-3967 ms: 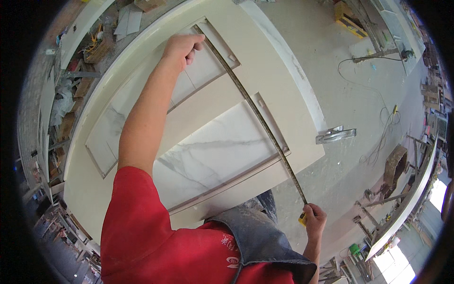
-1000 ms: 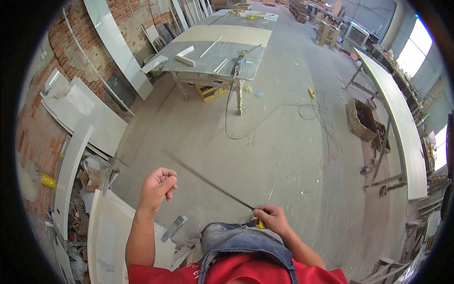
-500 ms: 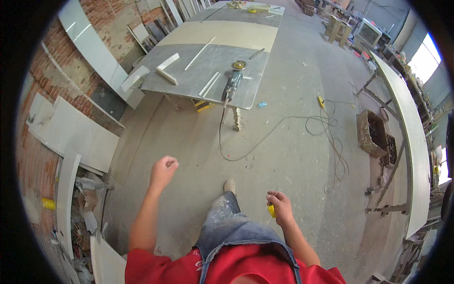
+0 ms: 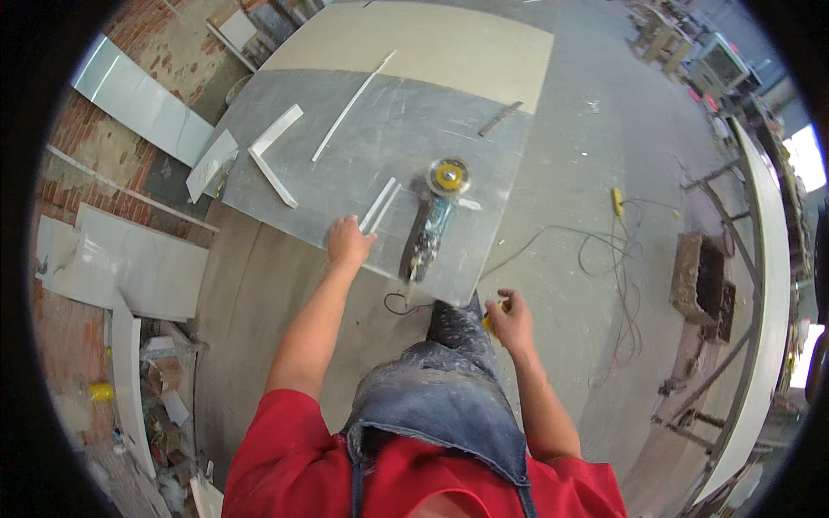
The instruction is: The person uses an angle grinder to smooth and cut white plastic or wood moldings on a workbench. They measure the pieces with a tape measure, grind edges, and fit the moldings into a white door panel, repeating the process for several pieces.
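Note:
My left hand point(image 4: 348, 242) is at the table's near edge, its fingers closed around the near ends of two narrow white strips point(image 4: 377, 205). The strips lie side by side on the grey tabletop point(image 4: 449, 259). Low over the floor, just right of my leg, my right hand point(image 4: 513, 323) holds a small yellow tape measure point(image 4: 490, 325), mostly covered by the fingers. An angle grinder point(image 4: 427, 233) with a yellow-centred disc lies on the table right of the strips, its handle toward me.
Farther left on the table are an L-shaped white piece point(image 4: 275, 164) and a long thin strip point(image 4: 354, 108). A cord point(image 4: 553, 228) trails over the floor to a yellow socket point(image 4: 617, 203). White slabs point(image 4: 155, 268) lean at the left; a long panel point(image 4: 760, 285) stands right.
I have stepped closer to the table. My left hand has reached forward from above the floor to the white strips. My right hand still holds the tape measure.

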Available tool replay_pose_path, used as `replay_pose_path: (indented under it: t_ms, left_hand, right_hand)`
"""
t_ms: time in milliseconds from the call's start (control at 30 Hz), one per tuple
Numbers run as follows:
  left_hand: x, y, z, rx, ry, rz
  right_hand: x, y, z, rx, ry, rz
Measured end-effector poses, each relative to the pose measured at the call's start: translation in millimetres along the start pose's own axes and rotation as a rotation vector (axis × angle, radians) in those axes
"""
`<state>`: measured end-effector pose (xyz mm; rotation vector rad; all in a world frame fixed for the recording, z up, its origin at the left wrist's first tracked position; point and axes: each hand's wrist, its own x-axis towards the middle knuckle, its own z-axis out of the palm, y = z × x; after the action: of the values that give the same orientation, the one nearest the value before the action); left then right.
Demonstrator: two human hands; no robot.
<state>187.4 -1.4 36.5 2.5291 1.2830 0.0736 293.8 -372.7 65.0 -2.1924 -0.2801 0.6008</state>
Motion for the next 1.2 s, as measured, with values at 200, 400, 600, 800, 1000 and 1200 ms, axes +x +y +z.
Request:
replay_pose_path:
  t_ms: [200,400,600,800,1000,1200]
  left_hand:
    - [24.5,-17.5,20.5,-0.079,-0.057,0.044]
    - [28.6,-16.9,15.9,-0.131,-0.078,-0.005]
    - [41.2,-16.5,14.5,-0.122,-0.177,0.013]
    - [59.9,-31.9,9.8,-0.194,-0.293,0.126]
    - [91.7,-48.4,-10.7,-0.532,-0.693,0.057]
    - [103.2,-66.2,-52.4,-1.032,-0.955,-0.224]
  right_hand:
    - [177.9,-44.8,33.8,-0.232,0.094,-0.335]
    - [254.9,-81.3,59.8,-0.330,0.111,-0.443]
    - [225.7,-105.1,58.6,-0.078,0.522,-0.450]
    - [110.8,-192.2,117.2,0.224,0.046,-0.079]
    - [133.9,-191.0,239.8,0.473,-0.252,0.373]
    - [140.8,-227.6,249.7,0.795,-0.289,0.449]
